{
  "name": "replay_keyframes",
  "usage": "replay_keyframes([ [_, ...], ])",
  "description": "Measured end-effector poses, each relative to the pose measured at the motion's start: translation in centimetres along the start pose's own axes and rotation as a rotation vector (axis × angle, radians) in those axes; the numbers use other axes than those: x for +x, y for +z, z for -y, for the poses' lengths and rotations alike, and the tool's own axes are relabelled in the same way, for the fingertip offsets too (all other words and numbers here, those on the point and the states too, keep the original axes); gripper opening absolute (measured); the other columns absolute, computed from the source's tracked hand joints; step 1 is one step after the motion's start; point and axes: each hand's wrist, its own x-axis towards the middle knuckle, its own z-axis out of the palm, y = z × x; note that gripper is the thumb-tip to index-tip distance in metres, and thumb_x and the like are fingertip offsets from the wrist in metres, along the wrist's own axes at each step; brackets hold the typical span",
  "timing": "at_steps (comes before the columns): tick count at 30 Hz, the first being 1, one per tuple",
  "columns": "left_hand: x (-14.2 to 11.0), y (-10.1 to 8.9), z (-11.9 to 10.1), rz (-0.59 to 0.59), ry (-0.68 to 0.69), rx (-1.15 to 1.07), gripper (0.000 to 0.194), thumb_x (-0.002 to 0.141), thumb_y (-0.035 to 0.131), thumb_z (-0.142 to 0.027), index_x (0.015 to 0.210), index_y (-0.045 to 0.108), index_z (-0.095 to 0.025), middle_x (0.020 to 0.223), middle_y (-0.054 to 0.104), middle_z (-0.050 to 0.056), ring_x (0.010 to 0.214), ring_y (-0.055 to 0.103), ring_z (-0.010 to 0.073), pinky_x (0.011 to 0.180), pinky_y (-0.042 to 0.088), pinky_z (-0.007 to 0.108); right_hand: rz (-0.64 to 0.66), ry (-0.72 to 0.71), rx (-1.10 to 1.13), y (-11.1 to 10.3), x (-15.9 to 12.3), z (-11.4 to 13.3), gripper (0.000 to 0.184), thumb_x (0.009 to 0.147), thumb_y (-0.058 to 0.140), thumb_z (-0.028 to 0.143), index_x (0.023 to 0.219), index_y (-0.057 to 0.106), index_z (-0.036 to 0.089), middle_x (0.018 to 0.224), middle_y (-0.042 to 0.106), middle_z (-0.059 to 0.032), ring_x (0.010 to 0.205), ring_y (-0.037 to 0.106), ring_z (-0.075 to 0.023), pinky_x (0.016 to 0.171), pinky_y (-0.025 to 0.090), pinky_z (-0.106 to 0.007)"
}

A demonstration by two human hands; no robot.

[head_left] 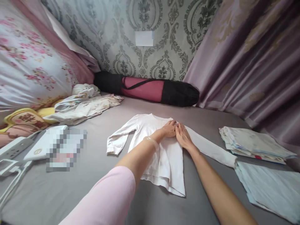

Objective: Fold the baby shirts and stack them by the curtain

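Note:
A small white long-sleeved shirt lies spread on the grey sheet, neck opening away from me. Its left-side sleeve bends down at the elbow, while the other sleeve stretches out to the right. My left hand rests on the shirt near the right shoulder, fingers extended and pressed to the cloth. Right beside it, my right hand lies flat on the same shoulder, by the root of the sleeve. The hands nearly touch each other. A clear bangle circles my left wrist.
Folded cloths are stacked at the right, with a pale blue folded cloth nearer me. A black and pink rolled bag lies along the wall. At left are crumpled clothes, a power strip with cables and a white box.

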Motion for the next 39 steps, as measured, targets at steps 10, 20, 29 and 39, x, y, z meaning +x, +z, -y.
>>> replay_keyframes([
  [10,-12.2,-7.7,2.9,-0.321,-0.316,-0.134,0.040,0.090,0.055,-0.029,0.127,0.055,-0.013,0.125,0.061,0.016,0.117,0.055,0.0266,0.103,0.043,0.039,0.028,-0.029,-0.333,0.0,-1.0,1.4,0.069,0.100,0.019,0.042,0.152,0.029,-0.002,0.161,0.022,-0.0211,0.150,0.017,-0.0312,0.121,0.016,-0.043],
  [20,-31.0,-10.7,2.8,-0.250,-1.135,-0.164,0.054,0.074,0.064,-0.065,0.099,0.058,-0.018,0.094,0.068,0.007,0.089,0.063,0.0239,0.067,0.044,0.028,0.048,0.008,-0.356,0.7,0.5,0.7,0.068,0.099,0.018,0.044,0.153,0.030,0.003,0.162,0.020,-0.0215,0.150,0.018,-0.0323,0.120,0.017,-0.048],
  [29,-29.6,-10.1,2.9,-0.184,-1.110,-0.255,0.017,0.073,0.066,-0.032,0.079,0.058,-0.019,0.076,0.062,0.001,0.074,0.059,0.0193,0.057,0.038,0.026,0.165,0.084,-0.352,-1.6,1.6,2.2,0.071,0.097,0.031,0.044,0.155,0.021,0.005,0.160,0.023,-0.0215,0.148,0.025,-0.0301,0.118,0.025,-0.040],
  [39,-31.6,-12.9,7.1,-0.412,-0.633,0.450,0.035,0.077,0.045,-0.002,0.101,0.063,-0.019,0.123,0.054,0.016,0.122,0.043,0.0329,0.105,0.030,0.051,-0.031,0.144,-0.338,-2.3,1.3,5.4,0.062,0.096,0.036,0.040,0.146,0.037,0.004,0.143,0.046,-0.0258,0.130,0.049,-0.0360,0.105,0.040,-0.046],
])
